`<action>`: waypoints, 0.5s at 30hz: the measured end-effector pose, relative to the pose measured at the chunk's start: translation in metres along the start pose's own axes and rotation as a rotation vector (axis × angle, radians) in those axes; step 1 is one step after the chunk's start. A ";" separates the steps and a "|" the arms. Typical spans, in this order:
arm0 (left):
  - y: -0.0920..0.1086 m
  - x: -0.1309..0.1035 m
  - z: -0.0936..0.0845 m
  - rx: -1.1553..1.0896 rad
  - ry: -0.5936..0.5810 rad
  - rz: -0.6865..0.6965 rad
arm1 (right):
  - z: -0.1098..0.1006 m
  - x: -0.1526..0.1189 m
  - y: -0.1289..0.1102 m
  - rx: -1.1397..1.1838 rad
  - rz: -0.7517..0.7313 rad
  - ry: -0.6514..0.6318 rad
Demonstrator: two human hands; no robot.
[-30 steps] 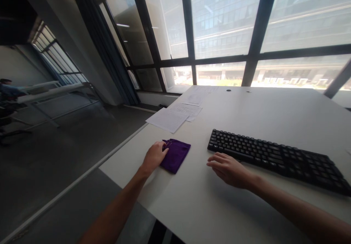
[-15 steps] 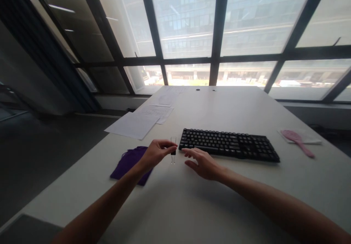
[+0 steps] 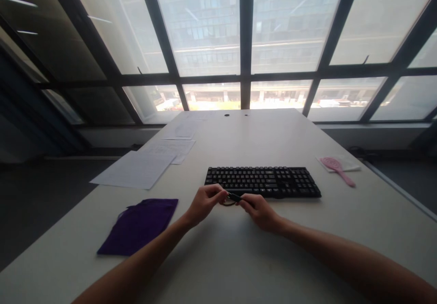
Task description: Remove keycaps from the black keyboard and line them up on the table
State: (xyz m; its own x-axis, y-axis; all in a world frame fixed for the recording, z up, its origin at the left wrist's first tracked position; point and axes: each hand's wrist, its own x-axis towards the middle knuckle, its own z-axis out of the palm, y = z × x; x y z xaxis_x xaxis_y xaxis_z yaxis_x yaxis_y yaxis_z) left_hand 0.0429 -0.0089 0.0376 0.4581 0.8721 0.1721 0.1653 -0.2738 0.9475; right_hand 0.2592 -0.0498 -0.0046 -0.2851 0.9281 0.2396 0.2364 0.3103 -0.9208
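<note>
Just in front of the black keyboard [image 3: 262,182], a small black binder clip [image 3: 234,197] is held between my two hands, tilted down to the right. My left hand [image 3: 206,202] pinches its left end between thumb and fingers. At the other end, my right hand [image 3: 259,209] has its thumb and fingers closed on it. A thin curved dark line shows under the clip; what it is I cannot make out. The fingers cover parts of the clip and its wire handles. To the left of my left forearm lies a purple cloth pouch [image 3: 138,229], flat on the white table.
Several sheets of paper [image 3: 134,169] lie along the table's left side. At the right, a pink hairbrush [image 3: 336,167] rests partly on a white wrapper [image 3: 351,164]. Large windows [image 3: 198,31] stand beyond the far table edge [image 3: 259,111].
My right hand, open and apart before, has closed on the binder clip. The clip has turned from upright to nearly level. My view has swung to the right.
</note>
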 end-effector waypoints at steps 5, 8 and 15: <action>-0.005 -0.007 -0.004 0.097 -0.009 0.080 | -0.005 0.002 -0.007 0.336 0.041 0.127; -0.007 -0.009 0.004 0.096 0.027 0.123 | -0.004 0.002 -0.009 0.460 0.034 0.129; -0.008 -0.004 0.010 0.168 0.098 0.170 | -0.010 0.016 -0.009 0.460 0.005 0.203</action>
State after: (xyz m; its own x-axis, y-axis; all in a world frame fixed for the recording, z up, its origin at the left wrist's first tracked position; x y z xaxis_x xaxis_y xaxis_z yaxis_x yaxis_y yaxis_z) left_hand 0.0486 -0.0140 0.0264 0.4059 0.8406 0.3586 0.2394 -0.4765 0.8460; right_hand 0.2615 -0.0354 0.0104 -0.0873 0.9649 0.2478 -0.2095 0.2254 -0.9515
